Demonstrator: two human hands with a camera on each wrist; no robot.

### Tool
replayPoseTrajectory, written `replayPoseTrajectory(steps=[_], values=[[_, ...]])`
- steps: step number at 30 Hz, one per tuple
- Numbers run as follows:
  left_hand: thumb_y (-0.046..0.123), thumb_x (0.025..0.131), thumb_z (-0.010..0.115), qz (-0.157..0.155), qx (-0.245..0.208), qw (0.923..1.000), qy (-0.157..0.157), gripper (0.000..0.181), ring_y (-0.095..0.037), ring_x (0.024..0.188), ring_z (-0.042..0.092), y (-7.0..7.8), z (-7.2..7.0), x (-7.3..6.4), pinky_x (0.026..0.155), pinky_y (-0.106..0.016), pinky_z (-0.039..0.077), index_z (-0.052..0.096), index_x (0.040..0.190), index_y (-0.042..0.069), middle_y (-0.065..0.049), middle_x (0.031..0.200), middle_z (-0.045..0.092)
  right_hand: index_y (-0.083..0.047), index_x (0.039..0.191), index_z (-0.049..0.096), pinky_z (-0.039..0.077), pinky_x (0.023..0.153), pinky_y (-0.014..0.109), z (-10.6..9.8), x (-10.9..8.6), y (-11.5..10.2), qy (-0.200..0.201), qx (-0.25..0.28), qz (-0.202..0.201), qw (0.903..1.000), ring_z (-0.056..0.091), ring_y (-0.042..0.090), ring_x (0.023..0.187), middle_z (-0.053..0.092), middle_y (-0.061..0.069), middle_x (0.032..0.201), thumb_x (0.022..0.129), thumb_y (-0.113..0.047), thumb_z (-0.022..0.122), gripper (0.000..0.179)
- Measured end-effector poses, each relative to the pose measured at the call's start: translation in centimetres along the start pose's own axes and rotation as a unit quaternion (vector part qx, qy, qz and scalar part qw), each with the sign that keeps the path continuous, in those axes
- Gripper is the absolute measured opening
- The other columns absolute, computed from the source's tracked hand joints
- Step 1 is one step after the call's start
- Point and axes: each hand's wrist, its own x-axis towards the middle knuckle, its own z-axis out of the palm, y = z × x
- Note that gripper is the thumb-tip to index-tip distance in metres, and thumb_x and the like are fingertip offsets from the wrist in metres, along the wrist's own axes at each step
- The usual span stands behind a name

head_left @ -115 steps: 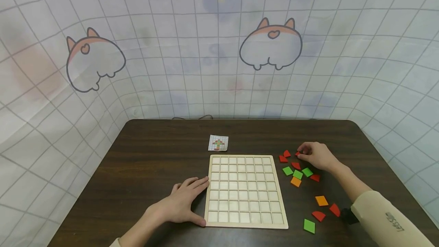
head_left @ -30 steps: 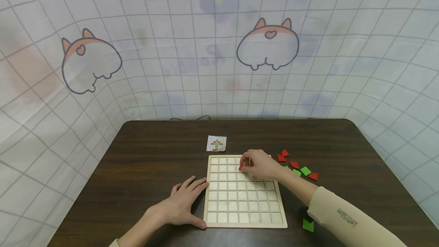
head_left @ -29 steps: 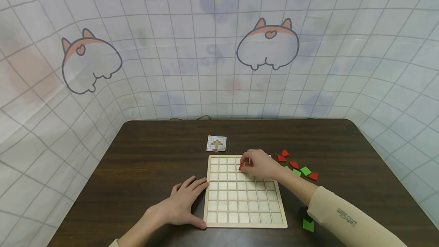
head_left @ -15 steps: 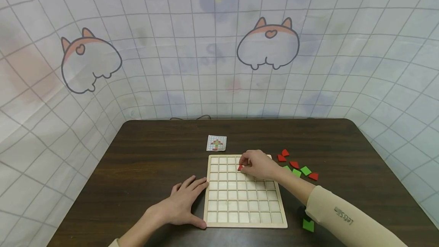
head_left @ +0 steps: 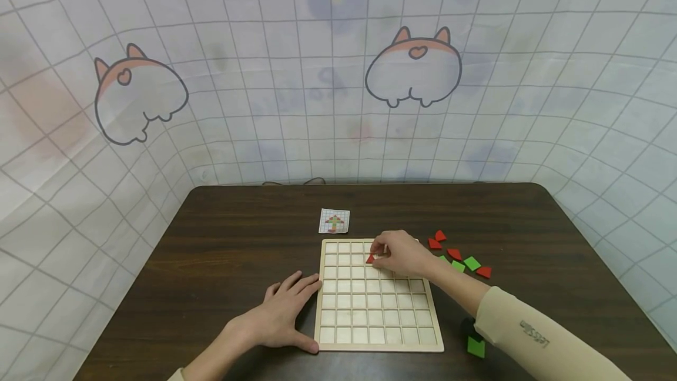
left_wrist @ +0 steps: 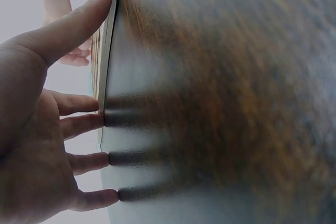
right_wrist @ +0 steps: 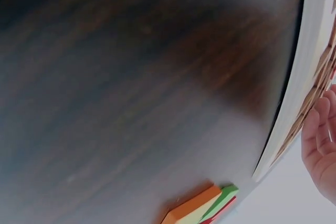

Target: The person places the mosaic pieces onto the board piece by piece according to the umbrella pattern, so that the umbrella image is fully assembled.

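Observation:
In the head view a pale wooden grid board lies on the dark table. My left hand rests at its left edge, fingers spread and thumb at the near corner. The left wrist view shows the thumb and fingertips against the board's side and the table. My right hand pinches a small red tile over the second row from the far edge, near the middle column. Thumb and fingers cover much of this tile. In the right wrist view the right hand shows only partly, at the right edge.
Several red tiles and green tiles lie right of the board, partly behind the right forearm. Another green tile lies nearer. An orange tile shows in the right wrist view. Beyond the board lies a small pattern card.
Since the earliest frame my right hand has carried the red tile left from the loose tiles to the board. Over the last second the tile has turned slightly. My left hand has stayed put.

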Motion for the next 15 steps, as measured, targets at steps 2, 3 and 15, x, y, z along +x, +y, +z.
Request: replayPoseTrajectory(steps=[2,3,15], values=[[0.067,0.076,0.081,-0.003,-0.001,1.0000,-0.003,0.113,-0.046,0.152,0.015,0.0,0.0,0.0,0.103,-0.076,0.021,0.033,0.161,0.009,-0.010,0.166,0.027,-0.008,0.101,0.074,0.051,0.070,0.029,-0.3,-0.2,0.0,0.003,0.002,0.001,1.0000,0.056,0.008,0.074,0.064,-0.004,0.089,0.090,-0.012,0.080,0.013],[0.066,0.076,0.081,-0.003,-0.002,1.0000,-0.004,0.113,-0.046,0.152,0.014,0.0,0.0,0.0,0.103,-0.076,0.021,0.033,0.161,0.009,-0.010,0.166,0.026,-0.007,0.101,0.074,0.051,0.070,0.029,-0.4,-0.3,0.0,0.004,0.005,0.000,1.0000,0.056,0.008,0.073,0.064,-0.004,0.088,0.091,-0.011,0.080,0.013],[0.069,0.077,0.079,-0.004,0.008,0.9999,-0.004,0.113,-0.045,0.152,0.014,-0.4,0.2,0.1,0.103,-0.075,0.021,0.033,0.161,0.010,-0.009,0.166,0.026,-0.005,0.106,0.074,0.050,0.068,0.029,-2.0,-1.7,1.0,-0.001,0.029,0.007,0.9996,0.057,0.012,0.074,0.063,-0.004,0.091,0.093,-0.009,0.077,0.014]])
